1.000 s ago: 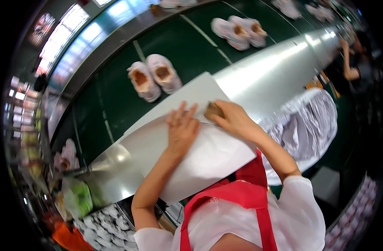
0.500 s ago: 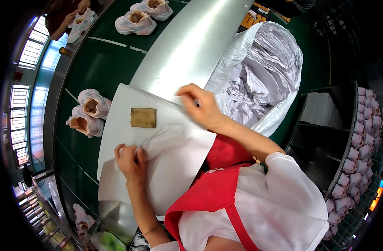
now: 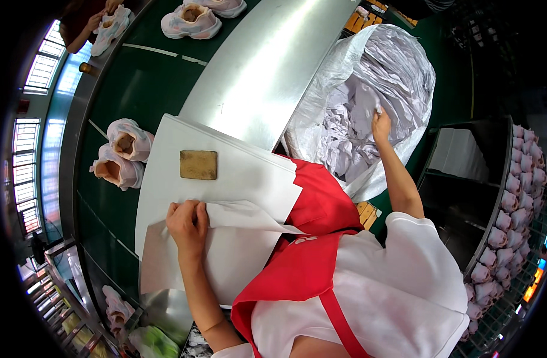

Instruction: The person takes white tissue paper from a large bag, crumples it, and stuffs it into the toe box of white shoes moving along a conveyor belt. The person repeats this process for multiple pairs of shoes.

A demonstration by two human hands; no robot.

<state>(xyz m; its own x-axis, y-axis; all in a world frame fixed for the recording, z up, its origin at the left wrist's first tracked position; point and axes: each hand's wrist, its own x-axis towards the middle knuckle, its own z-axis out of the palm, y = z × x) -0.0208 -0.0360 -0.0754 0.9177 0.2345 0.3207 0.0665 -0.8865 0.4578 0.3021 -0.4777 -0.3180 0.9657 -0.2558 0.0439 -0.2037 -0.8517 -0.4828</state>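
Note:
Under my left hand (image 3: 189, 229) is a stack of white paper sheets (image 3: 237, 167). Its curled fingers pinch the top sheet of paper (image 3: 240, 216), which is lifted and folded along its edge. A small brown rectangular block (image 3: 198, 164) lies on the stack, just beyond that hand. Off to the right, my right hand (image 3: 381, 126) reaches over a large white plastic bag (image 3: 312, 128) full of crumpled white paper (image 3: 348, 113). Its fingers are closed at a piece of white paper, though the fingertips are partly hidden.
Pairs of pale shoes (image 3: 125, 138) stand on the green conveyor belt (image 3: 136, 83) at left. Beyond the stack runs a shiny metal table (image 3: 255, 65). A rack of pale shoes (image 3: 505, 230) is at far right. A co-worker's hands (image 3: 97, 19) hold a shoe (image 3: 111, 30) at upper left.
My right hand has swung from above the stack out to the paper-filled bag. My left hand has stayed near the stack, and the sheet by it has been folded over further.

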